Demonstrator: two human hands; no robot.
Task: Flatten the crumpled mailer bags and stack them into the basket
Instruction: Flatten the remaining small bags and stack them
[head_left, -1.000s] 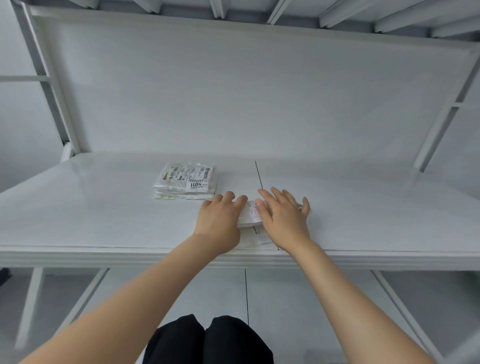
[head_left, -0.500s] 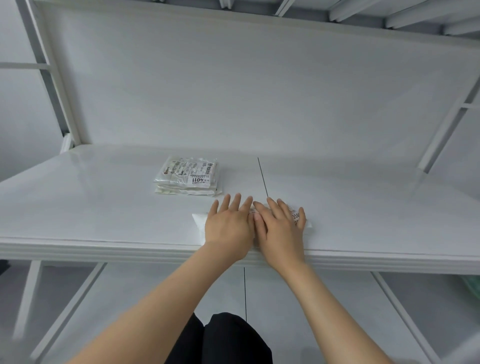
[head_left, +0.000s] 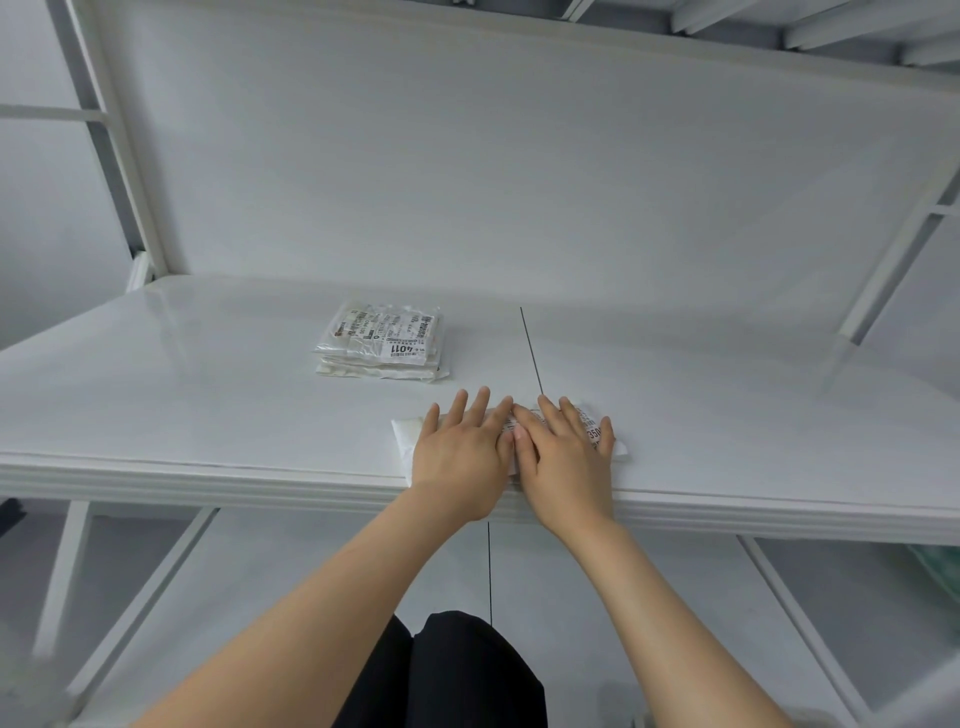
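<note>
Mailer bag (head_left: 405, 435) pressed flat at near edge of table (head_left: 208, 405), both hands on top.
vs 1 s ago: left hand (head_left: 462, 452) was curled on the bunched bag, now fingers straight + splayed, palm down. Right hand (head_left: 563, 457) likewise flat, touching the left. Both grips open, pressing, nothing pinched. Bag's left end + printed label at right now stick out past the hands. Stack of flattened bags (head_left: 384, 343) unmoved, back-left, apart from hands. Table white, glossy, w/ thin dark seam (head_left: 530, 348) running back from right fingertips. White back panel (head_left: 467, 182) behind, white frame posts either side.
</note>
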